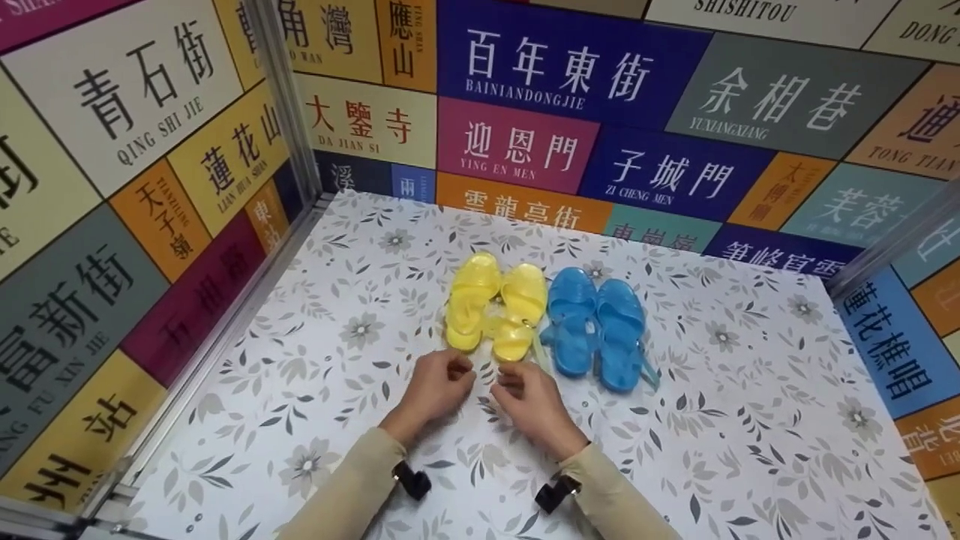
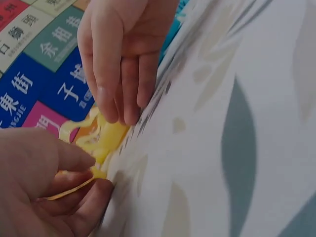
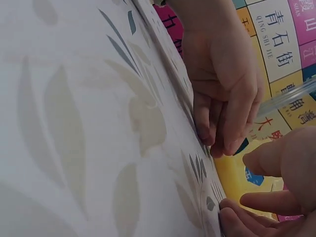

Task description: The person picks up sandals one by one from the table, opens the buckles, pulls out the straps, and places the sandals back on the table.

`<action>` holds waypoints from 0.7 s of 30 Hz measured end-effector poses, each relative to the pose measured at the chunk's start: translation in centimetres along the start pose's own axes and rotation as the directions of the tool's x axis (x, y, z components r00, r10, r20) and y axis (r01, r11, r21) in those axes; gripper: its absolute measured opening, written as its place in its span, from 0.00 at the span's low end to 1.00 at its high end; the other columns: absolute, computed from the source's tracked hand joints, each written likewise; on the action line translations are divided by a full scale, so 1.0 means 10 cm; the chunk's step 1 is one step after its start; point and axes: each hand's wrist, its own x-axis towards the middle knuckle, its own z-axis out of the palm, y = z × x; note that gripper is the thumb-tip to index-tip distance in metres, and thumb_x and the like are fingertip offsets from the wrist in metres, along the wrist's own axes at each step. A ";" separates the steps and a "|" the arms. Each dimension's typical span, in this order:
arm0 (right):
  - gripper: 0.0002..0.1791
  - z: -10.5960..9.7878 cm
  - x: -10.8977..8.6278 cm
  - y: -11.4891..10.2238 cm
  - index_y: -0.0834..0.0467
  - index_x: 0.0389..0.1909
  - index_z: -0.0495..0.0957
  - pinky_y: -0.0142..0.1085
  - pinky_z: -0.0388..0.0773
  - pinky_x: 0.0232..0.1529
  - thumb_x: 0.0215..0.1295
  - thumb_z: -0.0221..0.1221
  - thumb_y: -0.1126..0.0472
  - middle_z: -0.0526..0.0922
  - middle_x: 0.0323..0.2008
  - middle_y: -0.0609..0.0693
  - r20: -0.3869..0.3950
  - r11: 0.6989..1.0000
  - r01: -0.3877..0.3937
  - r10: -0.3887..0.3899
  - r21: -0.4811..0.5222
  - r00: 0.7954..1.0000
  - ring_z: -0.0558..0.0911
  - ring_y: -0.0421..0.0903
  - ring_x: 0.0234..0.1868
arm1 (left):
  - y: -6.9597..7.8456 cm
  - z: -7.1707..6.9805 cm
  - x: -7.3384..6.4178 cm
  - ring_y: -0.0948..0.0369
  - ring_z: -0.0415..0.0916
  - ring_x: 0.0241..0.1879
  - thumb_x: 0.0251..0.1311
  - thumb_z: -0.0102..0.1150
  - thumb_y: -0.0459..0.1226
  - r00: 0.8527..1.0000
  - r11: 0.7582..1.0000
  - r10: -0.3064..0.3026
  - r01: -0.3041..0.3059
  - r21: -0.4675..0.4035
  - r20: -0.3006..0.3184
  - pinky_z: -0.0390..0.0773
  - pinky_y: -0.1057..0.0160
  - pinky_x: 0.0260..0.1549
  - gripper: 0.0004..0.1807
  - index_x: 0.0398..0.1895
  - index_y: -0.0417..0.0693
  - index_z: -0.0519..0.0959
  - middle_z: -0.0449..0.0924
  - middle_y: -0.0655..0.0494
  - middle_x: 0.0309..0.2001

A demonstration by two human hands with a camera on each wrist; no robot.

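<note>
A pair of yellow sandals (image 1: 517, 296) lies side by side on the table, toes away from me. My left hand (image 1: 442, 382) is at the heel of the left yellow sandal, its fingers loosely bent. Close to the heel of the right one is my right hand (image 1: 529, 397), also with loosely bent fingers. In the left wrist view, a thin yellow strip (image 2: 74, 189) shows in the gap between the left fingers; no grip on it is plain. The right wrist view has the right thumb and fingers apart, beside the yellow sandal (image 3: 232, 173).
Blue sandals (image 1: 574, 322) lie just right of the yellow pair, a strap sticking out to the side. White cloth with a leaf and flower print (image 1: 720, 420) covers the table. Panels of coloured street signs (image 1: 517, 142) stand at the back and sides, with metal posts (image 1: 296, 112) at the corners.
</note>
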 end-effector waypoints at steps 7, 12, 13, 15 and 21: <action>0.18 -0.16 -0.03 0.04 0.65 0.56 0.83 0.44 0.86 0.52 0.69 0.67 0.64 0.84 0.51 0.59 -0.107 0.997 0.009 -0.017 -0.073 0.994 0.87 0.54 0.50 | 0.18 0.24 -0.03 0.48 0.83 0.43 0.61 0.68 0.31 0.993 0.996 0.087 -0.083 -0.044 0.074 0.83 0.56 0.45 0.18 0.53 0.31 0.82 0.86 0.39 0.43; 0.19 -0.23 -0.01 0.06 0.66 0.57 0.82 0.47 0.86 0.51 0.69 0.66 0.64 0.83 0.52 0.60 -0.165 0.995 0.010 -0.026 -0.099 0.986 0.87 0.55 0.49 | 0.24 0.34 -0.01 0.47 0.81 0.49 0.62 0.68 0.31 0.993 0.996 0.089 -0.087 -0.027 0.075 0.82 0.53 0.49 0.28 0.65 0.29 0.75 0.83 0.36 0.52; 0.19 -0.24 -0.01 0.07 0.66 0.58 0.81 0.48 0.86 0.51 0.69 0.66 0.64 0.82 0.52 0.61 -0.171 0.994 0.007 -0.025 -0.105 0.985 0.87 0.55 0.49 | 0.25 0.36 -0.01 0.47 0.81 0.52 0.63 0.68 0.32 0.994 0.996 0.080 -0.078 -0.030 0.071 0.82 0.52 0.52 0.31 0.68 0.28 0.73 0.82 0.35 0.56; 0.21 -0.25 0.00 0.08 0.66 0.60 0.80 0.48 0.85 0.52 0.69 0.66 0.63 0.82 0.54 0.62 -0.176 0.993 -0.003 -0.018 -0.115 0.984 0.87 0.55 0.50 | 0.27 0.39 0.02 0.46 0.81 0.54 0.63 0.68 0.32 0.997 0.998 0.057 -0.055 -0.036 0.058 0.82 0.50 0.53 0.34 0.70 0.28 0.70 0.80 0.34 0.59; 0.32 -0.26 0.03 0.12 0.68 0.71 0.71 0.47 0.86 0.51 0.70 0.67 0.62 0.81 0.55 0.62 -0.160 0.991 -0.067 0.048 -0.112 0.986 0.87 0.56 0.52 | 0.30 0.49 0.14 0.55 0.74 0.33 0.63 0.68 0.32 0.999 0.999 0.047 -0.046 -0.020 0.007 0.74 0.57 0.34 0.22 0.58 0.33 0.76 0.80 0.40 0.36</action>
